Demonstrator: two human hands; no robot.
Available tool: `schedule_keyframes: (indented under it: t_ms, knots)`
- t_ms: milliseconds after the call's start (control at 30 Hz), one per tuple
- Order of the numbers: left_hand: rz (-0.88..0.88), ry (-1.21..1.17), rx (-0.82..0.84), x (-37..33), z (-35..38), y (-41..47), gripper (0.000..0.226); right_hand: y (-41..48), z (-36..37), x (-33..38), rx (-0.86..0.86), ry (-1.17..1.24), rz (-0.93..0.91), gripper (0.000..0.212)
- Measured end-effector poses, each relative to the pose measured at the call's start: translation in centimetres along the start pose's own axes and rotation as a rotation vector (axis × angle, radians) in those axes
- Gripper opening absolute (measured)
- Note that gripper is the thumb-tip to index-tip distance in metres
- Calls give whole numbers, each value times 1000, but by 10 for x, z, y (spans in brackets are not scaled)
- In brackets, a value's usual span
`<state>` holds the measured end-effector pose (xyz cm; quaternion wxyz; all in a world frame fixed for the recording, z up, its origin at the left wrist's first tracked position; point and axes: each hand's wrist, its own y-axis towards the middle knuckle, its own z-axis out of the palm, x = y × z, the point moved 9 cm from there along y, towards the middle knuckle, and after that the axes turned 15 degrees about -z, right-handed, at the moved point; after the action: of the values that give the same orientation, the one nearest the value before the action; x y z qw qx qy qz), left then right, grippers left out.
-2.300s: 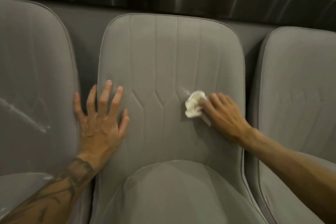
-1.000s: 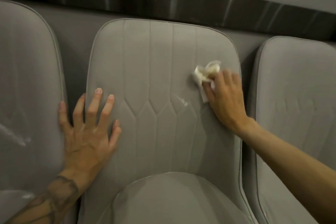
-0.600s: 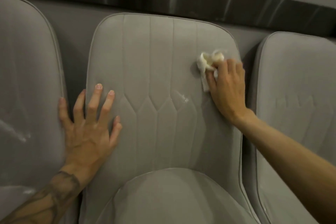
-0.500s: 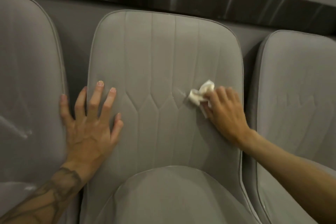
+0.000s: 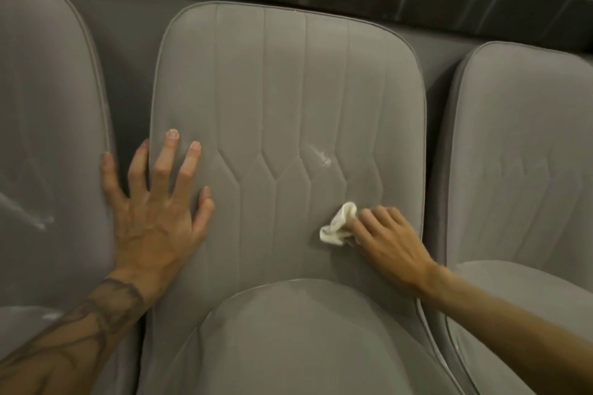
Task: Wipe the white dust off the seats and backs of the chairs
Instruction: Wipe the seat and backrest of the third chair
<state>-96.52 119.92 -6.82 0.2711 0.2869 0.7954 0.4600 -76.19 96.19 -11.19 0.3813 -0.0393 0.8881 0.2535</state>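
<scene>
Your right hand (image 5: 390, 242), grip pinching cloth (image 5: 338, 224), low on middle chair back (image 5: 288, 90) near right edge; left hand (image 5: 154, 212) flat, spread, at left edge. Smear (image 5: 321, 158) above cloth, streak (image 5: 29, 213) on left chair (image 5: 48, 106) unwiped.

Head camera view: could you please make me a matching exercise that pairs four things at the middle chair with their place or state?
Things
1. left hand
2. right hand
3. white cloth
4. white dust smear

Place or state
A. on the middle chair backrest, above the cloth
B. flat, fingers spread, at the backrest's left edge
C. crumpled against the backrest's lower right
D. fingers curled, holding the cloth

Pairs: 1-B, 2-D, 3-C, 4-A
</scene>
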Motion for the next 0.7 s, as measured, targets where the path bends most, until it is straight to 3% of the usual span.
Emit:
schedule_keyframes:
  t_ms: [100,200,300,333,433,500,567,633,700]
  knots:
    - [-3,4,9,0,0,0,64,13,-3,-17,4,11,8,25]
    - [-3,12,10,1,1,0,65,36,-24,-69,-135,-27,226,26]
    - [0,14,11,1,3,0,65,24,-17,-61,-170,-52,355,23]
    - [-2,13,13,1,3,0,65,16,-8,-40,-142,-36,295,22]
    - [0,11,15,0,1,0,65,-5,20,39,42,8,-134,22]
    - [0,17,13,0,1,0,65,-1,18,35,75,-2,-232,19]
    - [4,15,9,-1,1,-1,64,23,2,-8,-9,-15,-91,21]
    - [4,15,4,0,0,0,64,42,-15,-61,-95,-41,173,24]
    - [3,17,3,0,1,0,64,43,-19,-77,-134,-67,356,24]
